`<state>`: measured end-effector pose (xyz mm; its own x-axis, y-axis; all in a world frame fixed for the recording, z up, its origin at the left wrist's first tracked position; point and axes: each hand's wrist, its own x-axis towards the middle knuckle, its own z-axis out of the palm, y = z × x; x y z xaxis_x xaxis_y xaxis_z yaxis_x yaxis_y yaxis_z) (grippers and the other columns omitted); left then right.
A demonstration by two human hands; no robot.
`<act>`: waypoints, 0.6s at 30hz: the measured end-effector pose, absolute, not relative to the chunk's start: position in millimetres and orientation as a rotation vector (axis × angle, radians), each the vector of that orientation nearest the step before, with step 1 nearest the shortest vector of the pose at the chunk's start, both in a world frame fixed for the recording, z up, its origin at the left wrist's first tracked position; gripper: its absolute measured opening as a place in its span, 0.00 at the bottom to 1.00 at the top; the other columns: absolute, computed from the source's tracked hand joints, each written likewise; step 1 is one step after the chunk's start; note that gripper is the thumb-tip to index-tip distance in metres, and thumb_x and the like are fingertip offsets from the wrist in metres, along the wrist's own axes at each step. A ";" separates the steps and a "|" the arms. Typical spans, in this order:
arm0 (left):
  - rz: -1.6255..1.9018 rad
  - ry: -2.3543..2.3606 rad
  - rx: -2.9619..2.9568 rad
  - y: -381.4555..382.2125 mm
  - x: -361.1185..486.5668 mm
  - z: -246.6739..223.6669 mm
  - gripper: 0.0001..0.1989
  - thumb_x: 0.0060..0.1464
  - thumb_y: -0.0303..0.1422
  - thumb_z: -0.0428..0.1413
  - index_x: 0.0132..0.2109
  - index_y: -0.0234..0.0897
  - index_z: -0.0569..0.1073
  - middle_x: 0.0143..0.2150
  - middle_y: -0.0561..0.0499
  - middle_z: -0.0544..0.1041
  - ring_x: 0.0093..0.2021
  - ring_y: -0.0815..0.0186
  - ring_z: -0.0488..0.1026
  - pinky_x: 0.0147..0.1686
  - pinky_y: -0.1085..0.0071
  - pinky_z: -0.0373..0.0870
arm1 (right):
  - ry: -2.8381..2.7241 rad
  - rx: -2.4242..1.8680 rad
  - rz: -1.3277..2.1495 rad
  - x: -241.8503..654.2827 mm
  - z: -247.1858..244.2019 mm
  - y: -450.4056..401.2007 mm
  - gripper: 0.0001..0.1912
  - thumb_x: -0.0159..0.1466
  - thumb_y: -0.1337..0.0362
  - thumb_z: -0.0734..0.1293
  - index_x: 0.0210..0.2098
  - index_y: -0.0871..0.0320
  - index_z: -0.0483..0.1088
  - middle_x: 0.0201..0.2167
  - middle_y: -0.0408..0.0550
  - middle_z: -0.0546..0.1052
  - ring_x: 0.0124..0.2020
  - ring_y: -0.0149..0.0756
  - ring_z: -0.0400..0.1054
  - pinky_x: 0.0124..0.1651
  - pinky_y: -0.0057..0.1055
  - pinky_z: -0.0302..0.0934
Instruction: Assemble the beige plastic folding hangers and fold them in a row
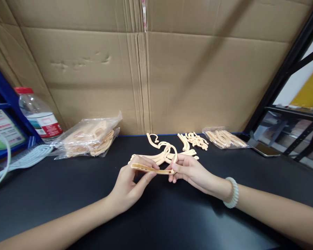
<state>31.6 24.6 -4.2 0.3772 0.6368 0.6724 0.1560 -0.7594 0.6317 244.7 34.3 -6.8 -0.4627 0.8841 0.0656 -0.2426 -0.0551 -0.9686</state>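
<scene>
My left hand [133,182] pinches a cream plastic hanger arm [143,168] between thumb and fingers, its hollow side facing me. At the arm's right end, my right hand [189,171] is closed on a curved hanger hook [175,152], with finger and thumb at the joint. Whether hook and arm are fastened together there, I cannot tell. Just behind my hands lies a pile of cream hangers [160,158], partly hidden by my fingers.
Bagged cream parts [88,137] lie at left, near a bottle [41,114] and pale hairbrush [36,156]. Loose arms [184,142], small hooks [197,140] and another bag [225,138] line the back right, beside a phone [264,148]. A cardboard wall [172,76] bounds the black table [156,215].
</scene>
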 end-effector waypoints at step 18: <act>1.377 0.703 2.056 22.8 35.0 -2.9 0.04 0.59 0.26 0.54 0.38 0.40 0.69 0.37 0.50 0.73 0.40 0.63 0.74 0.37 0.67 0.74 | -1.441 -0.735 1.440 241.5 -14.4 33.6 0.15 0.58 0.56 0.71 0.28 0.59 0.63 0.25 0.43 0.75 0.22 0.28 0.70 0.26 0.27 0.64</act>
